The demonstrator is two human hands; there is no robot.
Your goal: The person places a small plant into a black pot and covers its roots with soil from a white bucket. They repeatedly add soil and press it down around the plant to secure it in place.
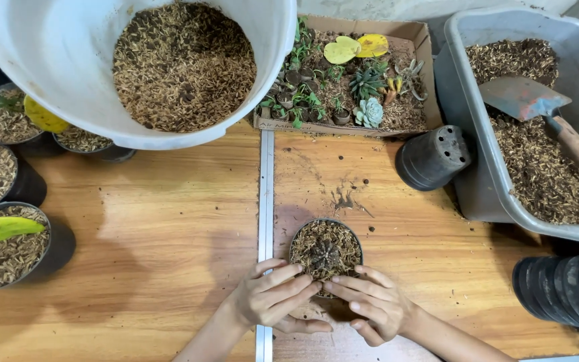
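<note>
A small black pot (326, 248) filled with brown husk mix stands on the wooden table (155, 228), with a small dark spiny cactus (325, 255) set in its middle. My left hand (275, 298) wraps the pot's near left side, fingers pointing right. My right hand (374, 305) cups the near right side, its fingers meeting those of the left hand at the pot's front rim. Both hands hold the pot.
A white bucket (48, 60) of husk mix sits at the back left. A cardboard tray (415, 33) holds small succulents. A grey tub (477, 141) with a trowel (537, 107) is on the right, next to a tipped black pot (432, 157) and stacked pots (564, 288). Filled pots (8, 248) line the left edge.
</note>
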